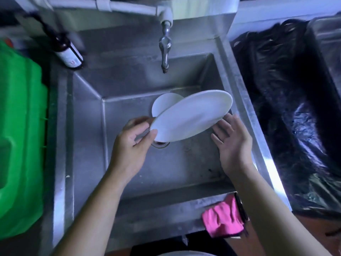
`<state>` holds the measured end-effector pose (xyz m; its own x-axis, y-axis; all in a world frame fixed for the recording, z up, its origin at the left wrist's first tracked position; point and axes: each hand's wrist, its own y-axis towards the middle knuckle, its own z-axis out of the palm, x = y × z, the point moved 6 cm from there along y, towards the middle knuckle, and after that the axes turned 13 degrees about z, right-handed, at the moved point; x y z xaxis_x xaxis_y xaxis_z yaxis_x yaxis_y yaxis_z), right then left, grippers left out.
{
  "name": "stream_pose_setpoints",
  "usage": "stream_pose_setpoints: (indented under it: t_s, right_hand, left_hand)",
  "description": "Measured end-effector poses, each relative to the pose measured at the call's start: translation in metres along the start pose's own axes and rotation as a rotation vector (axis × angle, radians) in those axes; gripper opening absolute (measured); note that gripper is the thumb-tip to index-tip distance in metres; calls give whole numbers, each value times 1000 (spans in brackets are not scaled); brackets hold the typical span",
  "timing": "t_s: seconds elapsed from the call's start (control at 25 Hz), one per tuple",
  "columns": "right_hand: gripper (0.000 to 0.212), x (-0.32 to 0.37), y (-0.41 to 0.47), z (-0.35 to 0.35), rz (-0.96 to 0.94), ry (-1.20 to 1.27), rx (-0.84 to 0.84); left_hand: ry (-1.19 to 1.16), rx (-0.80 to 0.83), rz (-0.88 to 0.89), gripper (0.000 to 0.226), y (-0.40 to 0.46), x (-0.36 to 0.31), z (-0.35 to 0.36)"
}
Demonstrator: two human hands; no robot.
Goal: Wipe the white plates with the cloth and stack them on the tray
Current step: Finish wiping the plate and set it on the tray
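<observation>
A white plate [191, 115] is held tilted over the steel sink [88, 137]. My left hand [132, 143] pinches its lower left rim between thumb and curled fingers. My right hand [232, 139] is spread open, its straight fingers touching the plate's lower right edge. A second white plate [164, 103] lies behind it in the basin, mostly hidden. The pink cloth [223, 218] is draped over the sink's front right edge, apart from both hands. No tray is clearly in view.
A tap [164, 50] hangs over the back of the basin and a drain [161, 144] shows under the plate. A dark bottle [68, 50] stands at the back left. A green container [20, 137] is at left, black plastic bags [287, 111] at right.
</observation>
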<state>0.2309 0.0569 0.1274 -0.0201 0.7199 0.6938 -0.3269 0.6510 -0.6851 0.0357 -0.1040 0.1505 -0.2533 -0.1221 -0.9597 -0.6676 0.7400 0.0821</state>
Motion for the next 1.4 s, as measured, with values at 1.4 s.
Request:
stream_pose_setpoints:
  t_s: [1.4]
  right_hand:
    - [36, -126, -79, -106, -864, -1911, 165]
  left_hand:
    - [-607, -195, -332, 49, -188, -48, -29]
